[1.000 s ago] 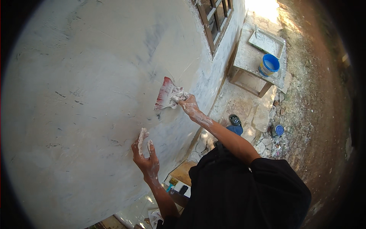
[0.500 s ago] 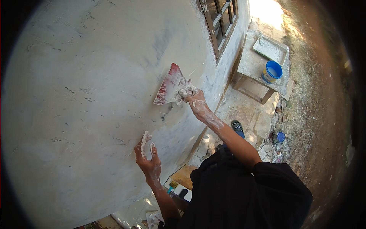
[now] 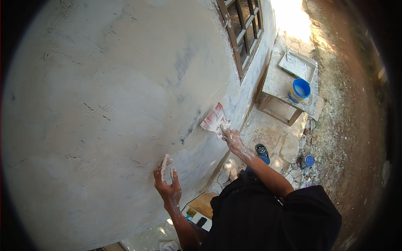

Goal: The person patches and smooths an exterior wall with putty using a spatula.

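Observation:
My right hand (image 3: 233, 139) grips a red putty knife (image 3: 216, 119) with a wide blade, smeared with white putty. The blade is close to the plastered wall (image 3: 104, 138); whether its edge touches cannot be told. Lower and to the left, my left hand (image 3: 168, 184) is held near the wall with nothing in it. Its putty-coated fingers and thumb stand apart. Grey-white filler covers the wall, with dark patches and scratches showing through.
A barred window (image 3: 243, 31) is set in the wall. At right, a low table (image 3: 274, 77) bears a putty-coated tray (image 3: 298, 66) and a blue-rimmed bucket (image 3: 300, 90). A blue-lidded can (image 3: 308, 161) stands on the ground among rubble, near my sandalled foot (image 3: 262, 150).
My right hand has moved down and to the right with the putty knife. My left hand sits slightly lower and further right, its fingers still apart. The view has shifted slightly.

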`<state>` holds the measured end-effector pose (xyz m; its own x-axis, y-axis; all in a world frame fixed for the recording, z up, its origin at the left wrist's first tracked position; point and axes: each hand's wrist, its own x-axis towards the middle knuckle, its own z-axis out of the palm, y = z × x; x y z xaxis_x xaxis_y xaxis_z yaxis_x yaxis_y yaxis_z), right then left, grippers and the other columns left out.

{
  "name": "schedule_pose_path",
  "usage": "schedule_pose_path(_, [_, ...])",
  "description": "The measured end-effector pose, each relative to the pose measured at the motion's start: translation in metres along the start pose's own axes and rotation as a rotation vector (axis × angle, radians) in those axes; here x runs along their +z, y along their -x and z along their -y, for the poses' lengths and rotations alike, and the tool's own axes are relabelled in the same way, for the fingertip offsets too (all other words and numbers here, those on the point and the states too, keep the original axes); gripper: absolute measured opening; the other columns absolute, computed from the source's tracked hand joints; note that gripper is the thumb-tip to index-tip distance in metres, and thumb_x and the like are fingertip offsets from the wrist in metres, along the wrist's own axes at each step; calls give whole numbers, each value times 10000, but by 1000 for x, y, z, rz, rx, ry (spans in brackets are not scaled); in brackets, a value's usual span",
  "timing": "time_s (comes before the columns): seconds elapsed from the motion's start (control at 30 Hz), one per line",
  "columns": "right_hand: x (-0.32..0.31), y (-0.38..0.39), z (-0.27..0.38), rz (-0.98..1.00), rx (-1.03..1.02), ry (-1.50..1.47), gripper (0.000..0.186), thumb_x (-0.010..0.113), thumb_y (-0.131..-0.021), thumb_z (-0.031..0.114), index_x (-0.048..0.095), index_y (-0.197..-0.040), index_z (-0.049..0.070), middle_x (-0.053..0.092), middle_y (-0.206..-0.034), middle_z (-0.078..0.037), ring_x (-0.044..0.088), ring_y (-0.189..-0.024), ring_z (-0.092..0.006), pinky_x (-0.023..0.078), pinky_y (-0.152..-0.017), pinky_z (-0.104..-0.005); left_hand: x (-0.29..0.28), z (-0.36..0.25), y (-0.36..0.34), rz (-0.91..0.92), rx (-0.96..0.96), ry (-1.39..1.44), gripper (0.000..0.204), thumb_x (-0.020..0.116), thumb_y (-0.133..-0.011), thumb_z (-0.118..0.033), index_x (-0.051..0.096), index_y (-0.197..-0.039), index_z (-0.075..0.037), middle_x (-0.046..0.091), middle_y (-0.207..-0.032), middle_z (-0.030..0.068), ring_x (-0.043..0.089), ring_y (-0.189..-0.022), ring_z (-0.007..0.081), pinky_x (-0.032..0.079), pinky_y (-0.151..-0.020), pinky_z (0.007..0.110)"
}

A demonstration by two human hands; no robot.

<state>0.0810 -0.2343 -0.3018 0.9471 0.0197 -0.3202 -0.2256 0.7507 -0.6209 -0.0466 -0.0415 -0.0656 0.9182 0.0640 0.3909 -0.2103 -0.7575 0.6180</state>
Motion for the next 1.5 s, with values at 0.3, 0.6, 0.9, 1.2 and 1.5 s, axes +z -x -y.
schedule_pose_path(0.3, [160,2,140,98,-376,48,152,663,-859,178,639,-884,30,592,-759,15,476,-635,-61,377,-575,-228,7,-8,-5,7,-27,59,374,539,-833,12,550,-1206,0,615,-1127,143,576,-1034,234,401,-953,380])
schedule_pose_path(0.6, [61,-24,55,-51,-195,268,172,691,-810,161,649,-825,-5,611,-731,-14,517,-645,-74,406,-590,-245,12,-10,-2,2,-21,16,367,581,-823,-6,559,-1188,-21,626,-1075,120,532,-1022,289,425,-898,398])
schedule_pose_path(0.9, [142,3,179,84,-481,137,157,691,-837,189,649,-852,38,575,-707,24,443,-622,-51,370,-576,-240,24,-18,-7,-8,-23,36,372,575,-825,9,563,-1196,-26,627,-1068,117,534,-1013,276,430,-894,384])
schedule_pose_path(1.2, [78,-72,129,22,-290,287,146,683,-825,169,645,-837,29,588,-721,9,487,-609,-74,390,-552,-250,63,-36,-17,-71,-63,65,371,586,-825,7,568,-1193,-38,628,-1066,119,549,-1022,277,436,-889,376])
schedule_pose_path(1.5, [125,-40,236,171,-402,165,174,690,-845,185,636,-908,32,599,-775,24,479,-637,-56,388,-569,-232,102,-68,-32,-150,-180,134,397,591,-826,3,556,-1217,-55,612,-1068,129,553,-1029,262,430,-896,369])
